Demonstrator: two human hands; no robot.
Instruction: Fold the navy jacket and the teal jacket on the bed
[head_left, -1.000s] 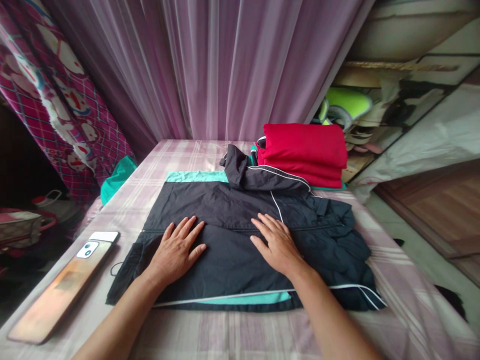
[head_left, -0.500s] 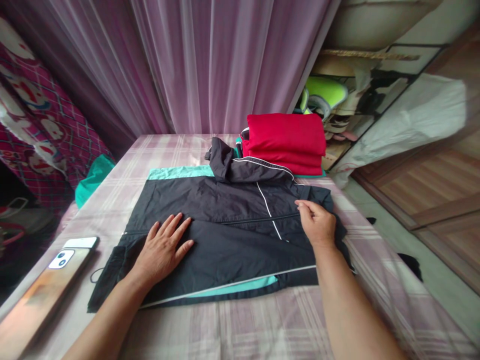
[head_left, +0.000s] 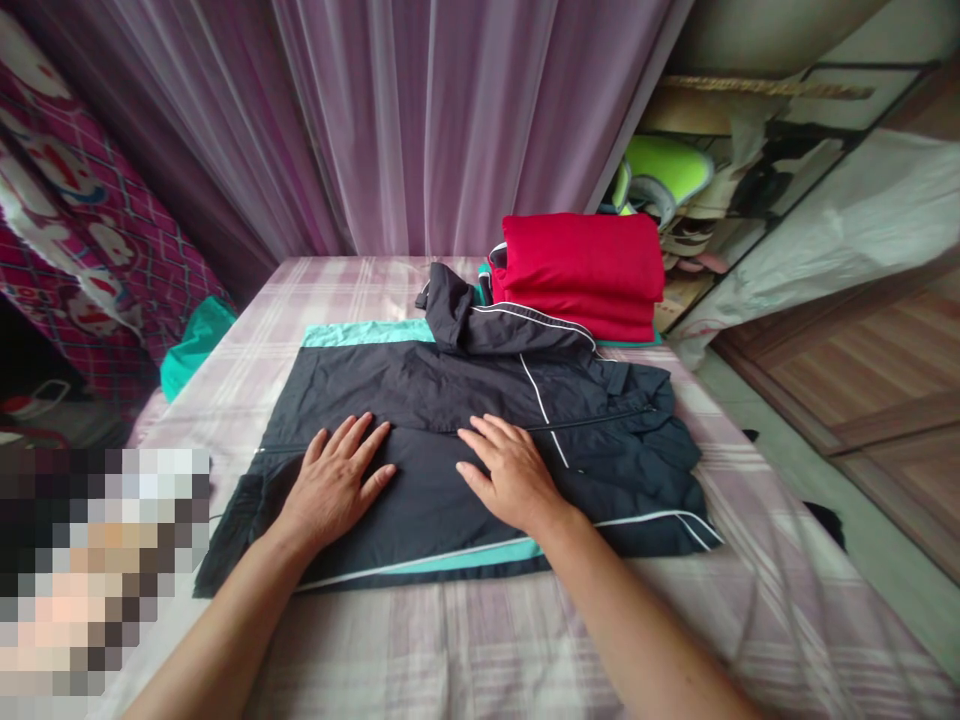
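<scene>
A dark jacket [head_left: 420,480] with white piping and turquoise edges lies spread on the checked tablecloth [head_left: 420,650], its zipper running across from left to right. My left hand [head_left: 334,485] rests flat on the jacket's left part with fingers spread. Near the middle, my right hand [head_left: 510,470] lies on the fabric, palm down, fingers stretched out. One sleeve is folded over at the back of the jacket, next to a folded red garment [head_left: 581,275].
Purple curtains [head_left: 450,120] hang behind the table. At the left are a pink patterned cloth [head_left: 90,230], a turquoise bag [head_left: 199,345] and a pixelated area. A shelf with a lime-green item [head_left: 667,170] and a plastic cover [head_left: 847,220] stands at the right.
My right hand has moved left from the jacket's right side to its middle and has opened from a pinch. My left hand stays on the fabric. The view has shifted slightly.
</scene>
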